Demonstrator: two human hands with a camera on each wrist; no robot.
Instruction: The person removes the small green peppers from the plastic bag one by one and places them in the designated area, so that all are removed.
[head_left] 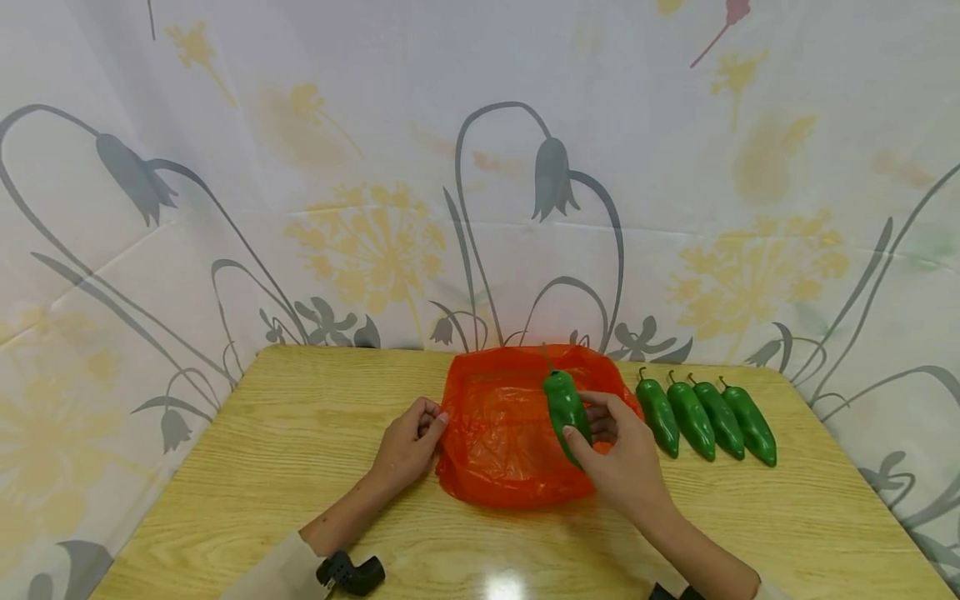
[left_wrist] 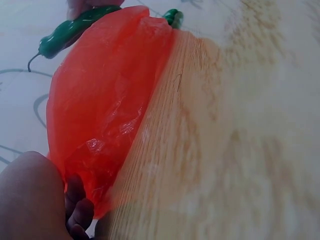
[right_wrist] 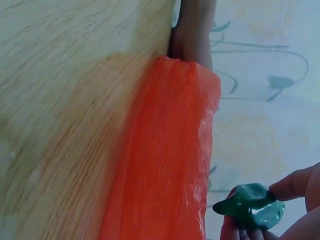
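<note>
A red plastic bag (head_left: 498,492) lies with its mouth spread wide on the table. My left hand (head_left: 408,442) pinches the bag's left rim between thumb and curled fingers; in the left wrist view the bag's side (left_wrist: 110,85) rises beside the fingers (left_wrist: 80,212). Over the bag's right part, my right hand (head_left: 626,454) holds a green pepper (head_left: 564,408), thumb on one side and fingers on the other, its stem pointing up and away. In the right wrist view the held pepper (right_wrist: 255,207) shows tip first, above the bag's rim.
Several more green peppers (head_left: 690,417) lie side by side to the right of the bag, stems toward the back. The wooden table (head_left: 300,417) meets a flower-printed cloth (head_left: 375,167) behind it.
</note>
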